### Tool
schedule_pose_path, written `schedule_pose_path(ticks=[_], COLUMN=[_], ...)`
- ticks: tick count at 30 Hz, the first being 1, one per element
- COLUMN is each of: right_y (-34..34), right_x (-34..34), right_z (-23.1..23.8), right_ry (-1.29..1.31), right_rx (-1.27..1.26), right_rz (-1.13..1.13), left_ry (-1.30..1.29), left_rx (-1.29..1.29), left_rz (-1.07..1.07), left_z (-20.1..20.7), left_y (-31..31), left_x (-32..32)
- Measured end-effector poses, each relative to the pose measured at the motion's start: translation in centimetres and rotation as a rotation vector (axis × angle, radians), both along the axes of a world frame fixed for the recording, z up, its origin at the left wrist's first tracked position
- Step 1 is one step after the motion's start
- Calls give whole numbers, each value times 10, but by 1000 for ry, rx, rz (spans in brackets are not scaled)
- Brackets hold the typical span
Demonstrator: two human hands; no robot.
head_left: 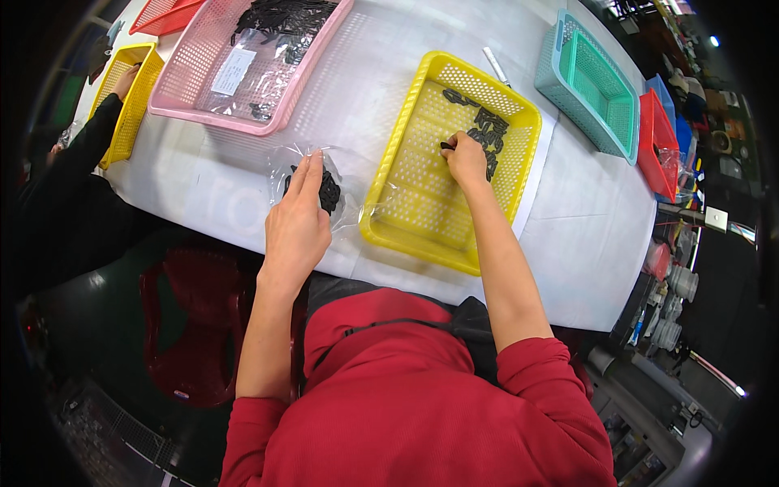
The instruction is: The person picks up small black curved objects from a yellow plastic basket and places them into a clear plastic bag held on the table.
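My right hand (467,161) reaches into a yellow perforated basket (381,183) and pinches a small black piece (447,146). Beside that hand, along the basket's right part, lies a pile of similar black pieces (489,130), looped or strip-like; their exact kind is too small to tell. Left of the basket, my left hand (297,223) rests with straight fingers on a clear plastic bag (280,174). Inside the bag is a clump of black pieces (329,193), partly covered by my fingers. The thumb of my left hand is hidden.
A pink basket (280,122) holds bagged black pieces and a white label. Near it are another yellow basket (126,150) with a co-worker's hand (126,82), and a red basket (158,16). A white marker (495,65), teal baskets (552,77) and a red bin (653,134) are rightward.
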State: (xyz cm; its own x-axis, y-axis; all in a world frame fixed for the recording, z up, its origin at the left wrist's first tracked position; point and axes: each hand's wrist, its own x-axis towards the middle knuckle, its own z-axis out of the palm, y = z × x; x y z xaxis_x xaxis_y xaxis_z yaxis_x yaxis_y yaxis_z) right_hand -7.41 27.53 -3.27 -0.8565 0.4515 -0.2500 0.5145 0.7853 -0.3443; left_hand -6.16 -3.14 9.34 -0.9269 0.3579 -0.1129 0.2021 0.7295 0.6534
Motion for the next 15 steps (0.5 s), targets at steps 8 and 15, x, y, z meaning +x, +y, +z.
schedule_pose_path(ticks=[8,15], right_y=[17,11], right_x=[6,13], right_z=[-6,29], right_ry=[-51,113], right_rx=[-331,-719], right_rz=[-178,-247], left_ry=[24,27], left_rx=[-6,6], left_rz=[-2,-1], left_z=[0,0], left_y=[-2,2], left_x=[3,4])
